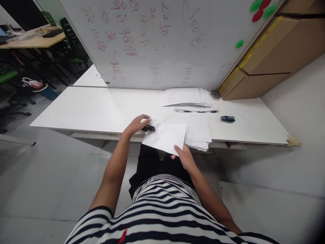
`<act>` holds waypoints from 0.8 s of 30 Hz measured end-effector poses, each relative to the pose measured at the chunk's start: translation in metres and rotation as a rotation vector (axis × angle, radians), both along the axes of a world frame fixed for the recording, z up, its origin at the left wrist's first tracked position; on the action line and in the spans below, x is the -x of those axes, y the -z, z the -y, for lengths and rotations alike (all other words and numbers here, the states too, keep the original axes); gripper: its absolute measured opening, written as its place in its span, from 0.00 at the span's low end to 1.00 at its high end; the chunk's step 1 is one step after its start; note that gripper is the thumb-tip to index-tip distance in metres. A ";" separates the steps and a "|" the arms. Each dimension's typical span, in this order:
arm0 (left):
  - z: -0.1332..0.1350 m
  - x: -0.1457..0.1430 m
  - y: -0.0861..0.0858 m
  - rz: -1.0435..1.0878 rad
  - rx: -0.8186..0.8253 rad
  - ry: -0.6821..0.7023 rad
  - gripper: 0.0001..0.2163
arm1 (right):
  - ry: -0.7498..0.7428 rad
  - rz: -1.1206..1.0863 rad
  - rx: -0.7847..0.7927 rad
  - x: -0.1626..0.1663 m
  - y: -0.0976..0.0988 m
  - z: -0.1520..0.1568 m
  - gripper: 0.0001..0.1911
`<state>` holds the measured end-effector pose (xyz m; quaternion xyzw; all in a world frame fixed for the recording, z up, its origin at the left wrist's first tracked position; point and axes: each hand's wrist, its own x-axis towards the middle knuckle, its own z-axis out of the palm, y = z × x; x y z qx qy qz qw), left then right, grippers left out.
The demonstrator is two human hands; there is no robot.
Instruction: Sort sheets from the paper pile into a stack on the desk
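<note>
My right hand (186,158) pinches the near right corner of a white sheet of paper (166,135), its thumb on top. The paper, perhaps more than one sheet, is held tilted over the table's front edge. My left hand (138,124) is curled around a black stapler (149,128), whose rounded end sticks out over the paper's left corner. Part of the stapler is hidden by the hand. Beside the held paper, partly under it, lies a loose stack of white sheets (199,134) that reaches the front edge.
A thicker paper pile (184,96) lies against the whiteboard (162,44). In front of it is a thin dark pen-like item (195,111). A small dark blue packet (228,119) rests farther right on the white table (88,105). Cardboard boxes (269,81) stand at the back right.
</note>
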<state>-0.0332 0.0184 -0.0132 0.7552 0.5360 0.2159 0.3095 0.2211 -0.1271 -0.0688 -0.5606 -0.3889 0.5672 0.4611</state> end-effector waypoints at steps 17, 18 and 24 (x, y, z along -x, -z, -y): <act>-0.010 -0.038 0.030 0.001 -0.345 -0.284 0.22 | -0.080 0.165 -0.018 0.003 -0.012 0.006 0.13; -0.007 -0.032 0.029 0.059 -0.376 -0.297 0.22 | -0.079 0.149 -0.025 0.003 -0.011 0.006 0.13; 0.001 -0.005 0.047 -0.143 -0.343 -0.203 0.19 | -0.069 0.092 -0.019 -0.005 -0.011 -0.001 0.14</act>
